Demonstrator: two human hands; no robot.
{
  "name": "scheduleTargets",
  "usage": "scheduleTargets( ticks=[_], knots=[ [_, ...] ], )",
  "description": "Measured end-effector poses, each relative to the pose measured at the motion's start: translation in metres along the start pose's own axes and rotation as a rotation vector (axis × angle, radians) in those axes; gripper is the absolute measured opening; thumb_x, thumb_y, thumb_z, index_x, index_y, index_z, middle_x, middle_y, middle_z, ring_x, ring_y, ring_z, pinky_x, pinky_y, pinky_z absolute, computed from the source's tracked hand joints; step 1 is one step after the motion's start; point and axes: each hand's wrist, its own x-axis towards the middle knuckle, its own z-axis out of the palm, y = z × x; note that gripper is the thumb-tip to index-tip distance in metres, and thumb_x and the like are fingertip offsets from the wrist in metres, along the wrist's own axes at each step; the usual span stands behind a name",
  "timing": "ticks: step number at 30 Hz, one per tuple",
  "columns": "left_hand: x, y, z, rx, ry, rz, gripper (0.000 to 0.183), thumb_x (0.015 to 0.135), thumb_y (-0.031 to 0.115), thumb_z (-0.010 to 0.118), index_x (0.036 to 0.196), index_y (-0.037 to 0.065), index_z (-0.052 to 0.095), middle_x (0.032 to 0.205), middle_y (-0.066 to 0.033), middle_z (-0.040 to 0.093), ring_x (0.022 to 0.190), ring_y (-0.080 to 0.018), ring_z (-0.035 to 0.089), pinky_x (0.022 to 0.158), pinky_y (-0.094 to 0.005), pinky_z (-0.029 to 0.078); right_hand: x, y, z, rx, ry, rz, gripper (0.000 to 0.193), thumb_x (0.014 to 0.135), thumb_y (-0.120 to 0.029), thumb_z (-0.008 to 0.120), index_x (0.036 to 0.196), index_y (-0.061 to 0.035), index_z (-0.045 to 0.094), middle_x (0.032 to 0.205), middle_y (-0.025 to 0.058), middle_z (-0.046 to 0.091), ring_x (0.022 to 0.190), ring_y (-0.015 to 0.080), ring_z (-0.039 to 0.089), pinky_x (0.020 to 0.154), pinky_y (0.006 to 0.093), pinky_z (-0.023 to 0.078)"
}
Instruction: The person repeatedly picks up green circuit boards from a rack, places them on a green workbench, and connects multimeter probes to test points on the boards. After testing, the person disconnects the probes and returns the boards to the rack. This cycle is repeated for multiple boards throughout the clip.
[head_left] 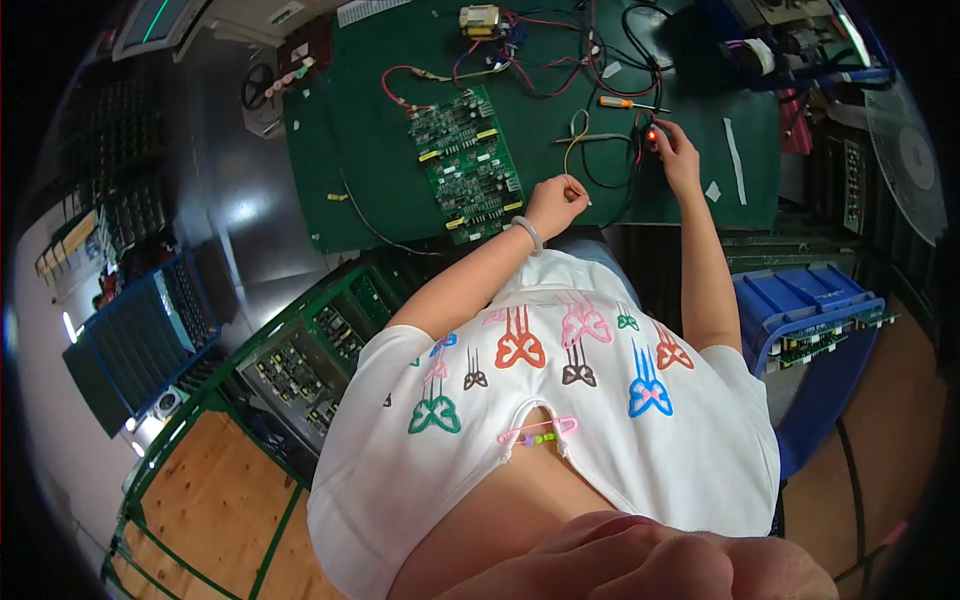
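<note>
My left hand (pixel 557 205) is closed in a pinch on a thin yellow wire (pixel 569 160), just right of the green circuit board. A small white tip shows beyond the fingers. The wire rises in a loop toward the middle of the bench. My right hand (pixel 676 160) has its fingers closed around a small dark switch with a glowing red light (pixel 652 135), among black and red cords. The green circuit board (pixel 465 165), a long panel crowded with parts and yellow blocks, lies flat left of my hands. A red lead (pixel 395 85) runs to its upper left edge.
An orange-handled screwdriver (pixel 617 102) and a slim pen-like probe (pixel 598 137) lie near my right hand. A transformer (pixel 480 20) with tangled wires sits at the back of the green bench mat (pixel 360 130). White strips (pixel 735 160) lie right; a blue bin (pixel 800 300) stands beside me.
</note>
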Motion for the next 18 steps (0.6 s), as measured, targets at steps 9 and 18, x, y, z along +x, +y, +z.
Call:
scheduleTargets(
  ticks=[9,18],
  knots=[
    [-0.009,-0.016,0.0,-0.029,-0.015,-0.038,0.029,0.085,0.019,0.073,0.105,-0.001,0.068,0.084,-0.0084,0.072,0.073,-0.0157,0.068,0.069,-0.0283,0.055,0.001,0.002,0.005,-0.297,-0.022,-0.187,0.035,0.097,-0.031,0.064,0.124,-0.0096,0.061,0.085,0.016,0.07,0.079,0.0342,0.068,0.071,0.0419,0.052],
    [-0.018,0.014,-0.058,0.054,-0.375,-0.187,0.043,0.093,0.024,0.064,0.123,-0.007,0.061,0.083,-0.0112,0.074,0.06,-0.0162,0.064,0.058,-0.0313,0.053,0.004,-0.027,-0.007,-0.581,-0.082,-0.133,0.038,0.094,-0.029,0.065,0.127,-0.0106,0.057,0.09,0.0172,0.069,0.085,0.0378,0.068,0.072,0.0479,0.052]
  ],
)
